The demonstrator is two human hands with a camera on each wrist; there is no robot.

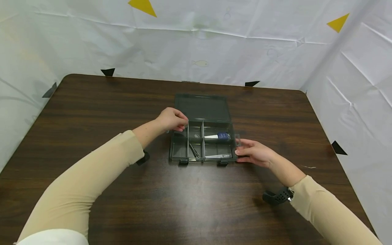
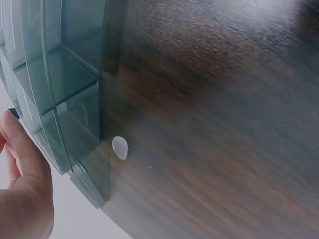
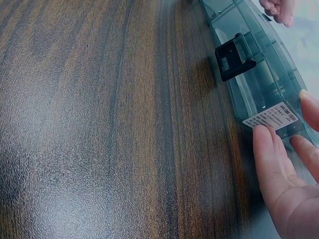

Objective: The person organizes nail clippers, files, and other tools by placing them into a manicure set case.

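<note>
From the head view, nearest me were my two tan sleeves, and past them the left hand [image 1: 172, 119] and the right hand [image 1: 252, 153], one on each side of the organizer box [image 1: 202, 141] that sat mid-desk [image 1: 92, 112]. The lid [image 1: 202, 108] already lay flat back beyond the fingers, so I judged the opening done. The left fingers curled over the far left corner of the tray and seemed to pinch its rim. The right fingers lay fairly straight against the right wall, touching it rather than wrapping it. Between the two hands, a blue-and-white tube [image 1: 218, 136] rested in a right-hand compartment, some thin dark metal pieces [image 1: 193, 150] in the middle front one, and a flat labelled strip [image 1: 218, 156] along the front right. Whatever was to be done with the contents looked not yet begun, as I read it; nothing had been lifted out.

From the left wrist, the nearest thing was the heel of the left hand [image 2: 22, 199], with the box's clear wall [image 2: 60, 94] just above it. The fingertips were out of frame there, so the grip did not show.

From the right wrist, the right fingers [image 3: 266, 159] lay loosely extended beside the box's front corner, just by the white barcode label [image 3: 271, 118], with a black latch [image 3: 234, 56] farther along the edge.
</note>
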